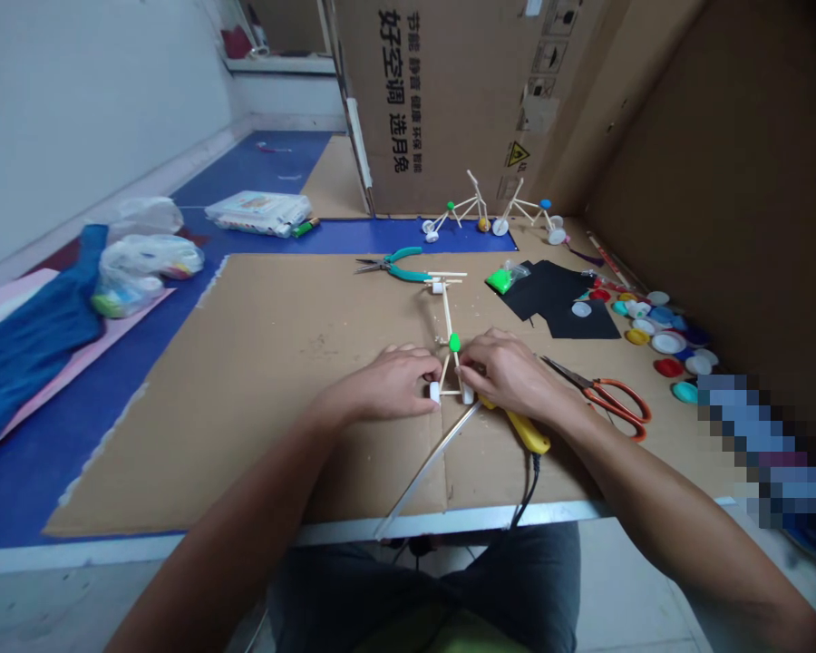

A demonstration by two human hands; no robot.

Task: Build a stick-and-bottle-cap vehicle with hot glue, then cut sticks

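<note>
A small model of thin wooden sticks [447,319] lies on the cardboard sheet [265,363], with white bottle-cap wheels and a green cap [454,342]. My left hand [393,383] pinches the white wheel [435,392] at the model's near left. My right hand [510,372] is closed on the near right wheel [468,394] and stick. A yellow-handled tool [527,431] with a black cord lies under my right wrist; a long clear stick [425,467] runs from it toward the table edge.
Teal pliers [398,264] lie beyond the model. Orange scissors [608,397] sit right of my right hand. Black sheets [558,295], a green bag [500,278] and several coloured bottle caps [659,331] are at right. Two finished stick models [496,218] stand by the cardboard box [449,100]. Plastic bags [142,263] are at left.
</note>
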